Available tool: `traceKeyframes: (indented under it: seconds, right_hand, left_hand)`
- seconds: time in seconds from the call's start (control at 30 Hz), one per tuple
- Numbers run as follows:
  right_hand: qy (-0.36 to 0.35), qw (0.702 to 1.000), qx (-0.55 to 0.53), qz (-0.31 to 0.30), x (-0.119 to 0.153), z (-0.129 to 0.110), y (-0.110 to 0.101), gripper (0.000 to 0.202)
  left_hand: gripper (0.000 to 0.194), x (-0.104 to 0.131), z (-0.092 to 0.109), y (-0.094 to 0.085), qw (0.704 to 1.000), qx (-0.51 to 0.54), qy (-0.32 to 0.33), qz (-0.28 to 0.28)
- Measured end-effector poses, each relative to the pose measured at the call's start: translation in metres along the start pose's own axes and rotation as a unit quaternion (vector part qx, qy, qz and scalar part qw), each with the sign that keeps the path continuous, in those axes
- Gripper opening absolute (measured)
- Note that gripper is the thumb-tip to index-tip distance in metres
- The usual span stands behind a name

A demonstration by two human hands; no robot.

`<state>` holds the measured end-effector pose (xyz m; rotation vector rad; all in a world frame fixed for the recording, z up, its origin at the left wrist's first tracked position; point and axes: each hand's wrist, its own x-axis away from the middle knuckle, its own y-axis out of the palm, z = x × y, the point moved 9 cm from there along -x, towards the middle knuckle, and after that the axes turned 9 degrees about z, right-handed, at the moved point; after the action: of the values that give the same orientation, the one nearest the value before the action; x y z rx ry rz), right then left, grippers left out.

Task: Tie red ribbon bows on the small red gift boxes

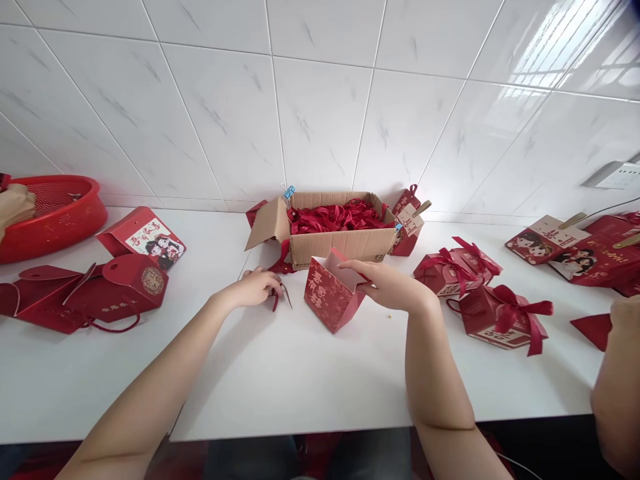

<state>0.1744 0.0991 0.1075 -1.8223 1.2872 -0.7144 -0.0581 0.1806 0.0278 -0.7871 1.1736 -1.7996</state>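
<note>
My right hand [387, 283] grips the upper edge of a red gift box [327, 297], which stands tilted on the table with its top unfolded. Gold characters cover its front. Left of it, my left hand [257, 287] has its fingers pinched together low over the table. A dark red cord [283, 298] shows by those fingertips; its upper part is hidden behind them. Just beyond both hands stands a cardboard carton [345, 247] filled with red ribbons [340, 217].
Finished-looking boxes with bows [505, 317] stand to the right. Folded red boxes [110, 290] and a red plastic basket [55, 220] lie left. A blue clip [289, 193] sits on the carton. Another person's hand [625, 333] is at far right. A tiled wall [325, 127] bounds the back.
</note>
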Motion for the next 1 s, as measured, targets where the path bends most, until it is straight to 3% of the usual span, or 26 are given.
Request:
traceKeyframes:
  seconds: [0.2,0.43,0.67,0.8,0.9,1.0]
  right_hand:
    - [-0.004,1.0,0.007,-0.003,0.001,-0.001,0.0,0.065]
    - [-0.005,1.0,0.005,-0.001,0.001,-0.003,-0.001,0.064]
    - [-0.028,0.999,-0.002,0.027,0.004,-0.004,-0.009,0.073]
    - [-0.05,0.996,-0.053,0.059,0.008,-0.004,-0.016,0.068]
    - [-0.02,0.994,-0.079,0.067,0.009,0.002,-0.016,0.063]
    - [0.02,0.995,-0.089,0.049,0.008,0.003,-0.011,0.086]
  left_hand:
    - [0.034,-0.036,-0.006,-0.018,0.997,-0.006,-0.035,0.075]
    - [0.026,-0.057,-0.017,0.005,0.995,-0.047,-0.057,0.074]
    - [0.021,-0.06,-0.018,0.011,0.998,-0.02,-0.008,0.053]
    - [0.011,-0.054,-0.014,-0.001,0.996,-0.008,-0.009,0.088]
    - [0.014,-0.042,0.0,-0.019,0.994,0.01,-0.008,0.108]
    - [0.018,-0.024,0.021,-0.045,0.993,0.029,0.003,0.118]
